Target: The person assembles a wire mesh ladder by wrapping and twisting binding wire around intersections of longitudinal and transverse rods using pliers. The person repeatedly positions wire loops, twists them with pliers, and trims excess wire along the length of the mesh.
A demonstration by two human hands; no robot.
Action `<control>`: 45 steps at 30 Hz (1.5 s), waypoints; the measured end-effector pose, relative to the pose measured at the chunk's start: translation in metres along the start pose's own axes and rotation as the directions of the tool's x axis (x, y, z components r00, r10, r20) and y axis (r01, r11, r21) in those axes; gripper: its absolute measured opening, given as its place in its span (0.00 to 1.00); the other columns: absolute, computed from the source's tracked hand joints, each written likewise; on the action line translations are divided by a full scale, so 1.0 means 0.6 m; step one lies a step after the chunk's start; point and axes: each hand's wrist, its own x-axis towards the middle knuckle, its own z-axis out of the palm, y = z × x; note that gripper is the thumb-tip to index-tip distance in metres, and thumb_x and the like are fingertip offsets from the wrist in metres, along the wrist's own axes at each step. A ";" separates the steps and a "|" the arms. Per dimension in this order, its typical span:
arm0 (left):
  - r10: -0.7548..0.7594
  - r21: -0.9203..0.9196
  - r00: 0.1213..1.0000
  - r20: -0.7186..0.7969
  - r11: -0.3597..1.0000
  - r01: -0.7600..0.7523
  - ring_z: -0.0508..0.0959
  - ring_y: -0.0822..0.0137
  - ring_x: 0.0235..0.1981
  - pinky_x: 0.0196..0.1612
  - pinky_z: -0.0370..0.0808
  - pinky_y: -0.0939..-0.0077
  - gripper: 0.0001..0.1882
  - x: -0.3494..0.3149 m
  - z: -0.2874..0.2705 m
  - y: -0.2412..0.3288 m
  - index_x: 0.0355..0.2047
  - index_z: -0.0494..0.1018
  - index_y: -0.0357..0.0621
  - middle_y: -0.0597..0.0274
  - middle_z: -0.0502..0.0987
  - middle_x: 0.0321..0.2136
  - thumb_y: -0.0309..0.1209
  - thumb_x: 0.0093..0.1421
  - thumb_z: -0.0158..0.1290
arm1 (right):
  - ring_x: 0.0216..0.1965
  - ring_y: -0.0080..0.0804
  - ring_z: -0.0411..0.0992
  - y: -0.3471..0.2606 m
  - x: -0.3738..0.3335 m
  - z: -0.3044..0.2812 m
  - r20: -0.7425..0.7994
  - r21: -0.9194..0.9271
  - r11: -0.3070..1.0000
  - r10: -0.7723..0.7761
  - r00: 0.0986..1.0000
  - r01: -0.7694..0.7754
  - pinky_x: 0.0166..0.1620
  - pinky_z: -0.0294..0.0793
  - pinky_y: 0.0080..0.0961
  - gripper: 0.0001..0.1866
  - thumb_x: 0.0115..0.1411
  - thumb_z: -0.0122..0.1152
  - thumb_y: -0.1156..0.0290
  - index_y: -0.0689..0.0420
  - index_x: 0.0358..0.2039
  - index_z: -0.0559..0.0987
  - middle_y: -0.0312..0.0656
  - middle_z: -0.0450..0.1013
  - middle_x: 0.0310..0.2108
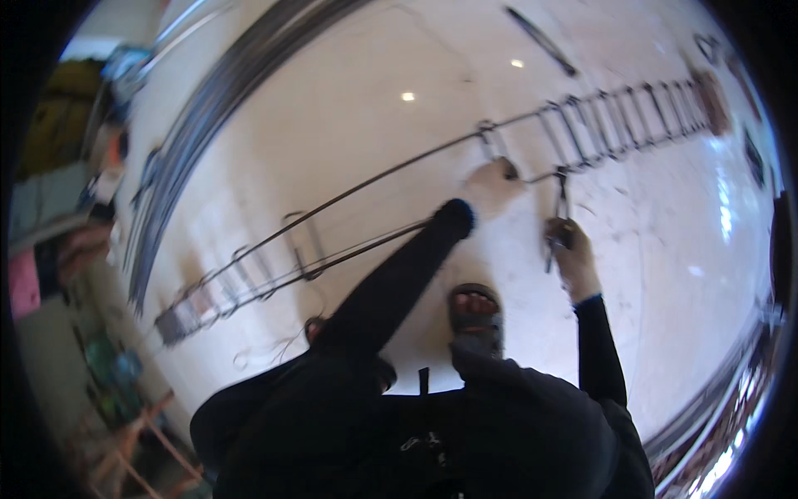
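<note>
A long reinforcing-steel cage [391,169] lies slantwise across the floor, its thin bars joined by square wire stirrups. My left hand [492,190], blurred, is closed around the lower part of a stirrup [489,133] beside the near bar. Grasped in my right hand [575,254] is a pair of pincers [562,198]. The tool's jaws touch the near bar where another stirrup crosses it. Stirrups stand close together toward the right end; further apart, several loose ones [307,241] hang on the left part. Whatever lies under my left palm is hidden.
Blocks support the cage at its left end [174,324] and right end [712,104]. Long steel bars [224,83] lie bundled at the upper left. A dark narrow object [540,40] rests beyond the cage. My sandalled foot [475,309] is near the bars; more rods lie at the lower right.
</note>
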 end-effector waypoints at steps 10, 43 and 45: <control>0.062 0.055 0.984 -0.169 0.997 -0.053 0.80 0.67 0.27 0.34 0.77 0.66 0.21 -0.012 -0.012 -0.005 0.37 0.78 0.34 0.59 0.81 0.27 0.44 0.73 0.50 | 0.53 0.54 0.79 -0.154 -0.015 -0.031 0.150 -0.442 0.891 0.191 0.970 -0.107 0.54 0.79 0.42 0.18 0.55 0.51 0.84 0.60 0.45 0.81 0.52 0.79 0.48; -0.232 -0.190 0.973 0.009 0.955 0.229 0.83 0.66 0.20 0.27 0.80 0.67 0.26 -0.039 -0.042 0.052 0.32 0.79 0.34 0.58 0.83 0.22 0.47 0.72 0.47 | 0.49 0.53 0.79 -0.119 -0.032 0.018 0.285 -0.363 0.932 0.127 0.950 -0.016 0.53 0.78 0.41 0.18 0.55 0.54 0.79 0.63 0.47 0.79 0.58 0.80 0.42; -0.233 -0.142 0.972 0.031 0.962 0.235 0.83 0.69 0.24 0.29 0.81 0.70 0.26 -0.044 -0.054 0.048 0.35 0.80 0.35 0.60 0.83 0.26 0.49 0.73 0.48 | 0.45 0.53 0.80 -0.126 -0.034 0.024 0.094 -0.398 0.914 0.124 0.988 -0.077 0.49 0.78 0.43 0.15 0.55 0.54 0.79 0.63 0.44 0.80 0.56 0.80 0.37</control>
